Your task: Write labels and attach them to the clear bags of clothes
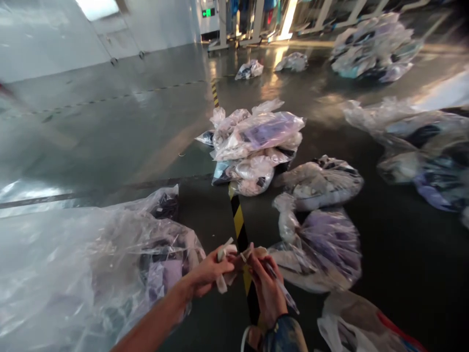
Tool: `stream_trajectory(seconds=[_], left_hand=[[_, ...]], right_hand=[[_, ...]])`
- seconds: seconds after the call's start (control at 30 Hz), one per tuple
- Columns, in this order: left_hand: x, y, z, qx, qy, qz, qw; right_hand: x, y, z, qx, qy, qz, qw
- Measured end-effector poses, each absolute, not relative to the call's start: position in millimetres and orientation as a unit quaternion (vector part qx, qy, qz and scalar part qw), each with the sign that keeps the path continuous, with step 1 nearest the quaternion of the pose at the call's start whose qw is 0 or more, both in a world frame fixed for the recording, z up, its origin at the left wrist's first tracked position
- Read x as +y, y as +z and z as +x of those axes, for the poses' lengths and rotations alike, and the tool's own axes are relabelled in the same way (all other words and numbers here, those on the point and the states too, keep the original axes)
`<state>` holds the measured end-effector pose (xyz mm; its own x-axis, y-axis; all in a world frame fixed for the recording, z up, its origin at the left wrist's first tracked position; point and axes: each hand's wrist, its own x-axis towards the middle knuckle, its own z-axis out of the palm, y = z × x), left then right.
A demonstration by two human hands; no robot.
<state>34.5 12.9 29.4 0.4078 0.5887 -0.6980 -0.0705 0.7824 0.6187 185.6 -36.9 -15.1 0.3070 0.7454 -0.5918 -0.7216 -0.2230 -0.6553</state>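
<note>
In front of me, low in the head view, my left hand [212,270] is closed around a pale, cloth-like strip [222,282] that loops over its fingers. My right hand [270,293] is close beside it, with a slim pen [287,295] lying along its fingers. Those fingertips also pinch a pale piece [260,252] that looks like the same material; whether the two pieces join is unclear. To the left lies a big clear plastic bag [110,254] with dark and lilac contents. A knotted clear bag of lilac material [328,244] is right of my hands.
Yellow-and-black floor tape [239,222] runs ahead beneath my hands. Stacked clear bags [260,132] sit on it, with another bag [326,183] to their right. A large heap of bags [375,46] is further back, near white metal stands [256,24]. A bag [362,322] lies at bottom right.
</note>
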Motion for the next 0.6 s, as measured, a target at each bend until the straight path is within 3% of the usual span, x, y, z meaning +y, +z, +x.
stream_trajectory(seconds=[0.27,0.5,0.6], left_hand=[[13,20,37,0.511,0.239,0.255,0.785],[-4,7,38,0.501,0.227,0.25,0.797],[-8,3,35,0.552,0.238,0.231,0.765]], right_hand=[[-50,-8,194,0.026,0.578,-0.531,0.619],[-52,-22,179,-0.065,0.58,-0.556,0.592],[-54,-28,183,-0.157,0.506,-0.633,0.565]])
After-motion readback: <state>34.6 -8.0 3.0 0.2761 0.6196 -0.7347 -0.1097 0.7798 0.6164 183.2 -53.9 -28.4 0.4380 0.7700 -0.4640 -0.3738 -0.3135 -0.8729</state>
